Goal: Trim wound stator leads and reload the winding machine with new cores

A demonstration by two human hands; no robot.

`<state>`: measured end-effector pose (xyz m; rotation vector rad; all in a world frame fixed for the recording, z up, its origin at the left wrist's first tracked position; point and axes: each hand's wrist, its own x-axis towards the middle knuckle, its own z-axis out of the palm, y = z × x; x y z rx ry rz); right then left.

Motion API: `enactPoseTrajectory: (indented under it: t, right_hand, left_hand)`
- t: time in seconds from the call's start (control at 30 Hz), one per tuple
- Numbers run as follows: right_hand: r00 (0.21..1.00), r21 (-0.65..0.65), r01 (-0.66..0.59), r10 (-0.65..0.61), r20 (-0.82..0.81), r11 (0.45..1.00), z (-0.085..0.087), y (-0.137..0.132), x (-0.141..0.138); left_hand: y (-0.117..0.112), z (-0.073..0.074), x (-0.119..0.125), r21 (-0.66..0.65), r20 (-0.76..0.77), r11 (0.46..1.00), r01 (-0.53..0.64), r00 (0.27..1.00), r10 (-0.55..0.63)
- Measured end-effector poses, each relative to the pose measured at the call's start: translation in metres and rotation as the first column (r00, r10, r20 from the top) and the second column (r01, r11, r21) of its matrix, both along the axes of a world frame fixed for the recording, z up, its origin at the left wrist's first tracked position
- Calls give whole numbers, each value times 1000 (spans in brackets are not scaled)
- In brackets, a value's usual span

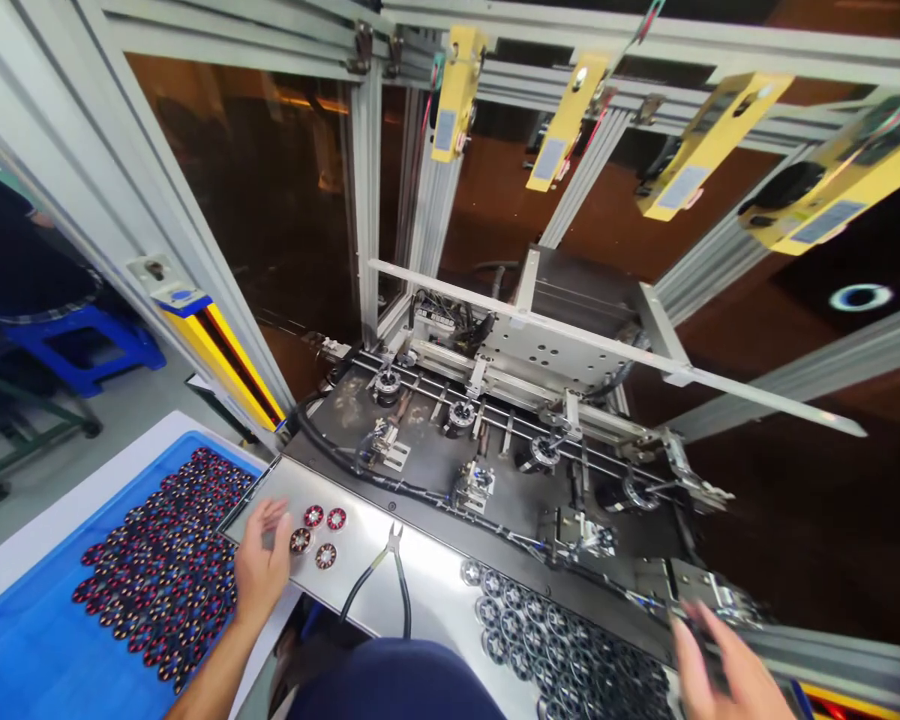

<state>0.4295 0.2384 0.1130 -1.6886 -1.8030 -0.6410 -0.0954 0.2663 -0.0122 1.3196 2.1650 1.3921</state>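
My left hand (264, 562) is over the left end of the metal shelf, its fingers stretched out and the thumb apart, with nothing in it. Just right of it lie several round wound cores (325, 556) with red and copper-coloured segments, like small motor stators. My right hand (731, 665) is at the machine's front right corner, smeared by motion. Between its thumb and fingers shows something dark; whether it is held I cannot make out. Left of that hand, many silver-and-black round spoked parts (521, 632) stand in rows. Pliers (394, 545) with dark handles lie mid-shelf.
A blue tray (15, 650) full of wound cores is at left. Behind the metal shelf (435, 580) is a black machine deck (412, 480) with several clamping stations and a cable. Yellow units (457, 95) hang overhead. A person sits on a blue stool (94, 345).
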Motion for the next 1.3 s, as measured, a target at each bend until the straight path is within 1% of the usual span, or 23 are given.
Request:
enactPoseTrajectory:
  t: [0.03, 0.07, 0.1, 0.13, 0.17, 0.2, 0.23, 0.3, 0.33, 0.37, 0.43, 0.53, 0.6, 0.67, 0.73, 0.8, 0.83, 0.9, 0.97, 1.0, 1.1, 1.17, 1.3]
  right_hand:
    - [993, -19, -114, 114, -20, 993, 18, 25, -25]
    - [964, -49, -264, 262, -54, 963, 34, 53, -51]
    - [914, -95, -404, 399, -70, 910, 47, 82, -80]
    - [854, -173, -520, 513, -85, 837, 56, 113, -108]
    - [789, -289, -604, 608, -86, 743, 60, 145, -137]
    - [748, -362, -639, 659, -84, 679, 60, 175, -164]
    - [715, -408, -660, 695, -82, 631, 56, 204, -190]
    - [648, -498, -684, 757, -79, 533, 40, 254, -238]
    - [619, -540, -686, 782, -79, 488, 29, 274, -258]
    - [600, -575, -680, 796, -79, 456, 19, 291, -276]
    - [585, -622, -663, 806, -84, 416, 0, 315, -303]
    - [599, -650, -651, 791, -125, 391, -18, 333, -322]
    - [626, -657, -650, 760, -177, 382, -25, 336, -322]
    - [675, -661, -640, 697, -241, 392, -30, 337, -318]
    - [746, -670, -611, 591, -308, 422, -33, 339, -314]
    - [813, -694, -564, 445, -375, 447, -37, 344, -314]
    - [838, -714, -540, 364, -407, 445, -39, 348, -315]
    - [862, -758, -505, 204, -464, 413, -42, 359, -322]
    - [856, -784, -495, 58, -513, 374, -43, 370, -328]
    - [844, -787, -498, -6, -536, 364, -44, 375, -331]
    - [791, -774, -512, -147, -594, 373, -43, 381, -333]
    - [756, -758, -529, -192, -625, 382, -43, 380, -332]
    - [722, -737, -574, -205, -661, 356, -45, 376, -332]
  left_hand:
    - [3, 9, -4, 10, -17, 1000, 11, 1000, -10]
    - [7, 18, -9, 19, -37, 999, 30, 999, -30]
    - [14, 28, -13, 28, -59, 998, 58, 997, -56]
    - [22, 39, -16, 36, -83, 995, 90, 993, -87]
    - [32, 50, -19, 46, -109, 991, 126, 987, -120]
    - [43, 60, -21, 56, -136, 985, 163, 979, -154]
    - [53, 70, -22, 67, -163, 977, 202, 968, -189]
    - [74, 85, -22, 85, -217, 958, 273, 944, -250]
    - [84, 91, -22, 93, -244, 949, 300, 931, -270]
    - [94, 95, -20, 101, -270, 942, 319, 921, -283]
    - [112, 99, -17, 113, -317, 932, 343, 902, -293]
    - [141, 99, -11, 113, -377, 915, 388, 868, -322]
    - [161, 97, -7, 96, -412, 903, 418, 843, -347]
    - [183, 93, -3, 60, -443, 891, 451, 812, -381]
    - [203, 90, 3, -6, -472, 861, 509, 758, -451]
    - [222, 88, 10, -94, -497, 808, 582, 676, -545]
    - [230, 88, 14, -140, -506, 777, 613, 630, -589]
    - [243, 86, 22, -222, -521, 725, 652, 550, -653]
    - [251, 85, 28, -284, -535, 698, 658, 495, -685]
    - [253, 85, 31, -309, -543, 691, 653, 476, -692]
    - [256, 82, 35, -361, -564, 688, 630, 440, -699]
    - [254, 80, 35, -382, -573, 689, 616, 427, -699]
    - [251, 77, 37, -412, -580, 689, 596, 412, -703]
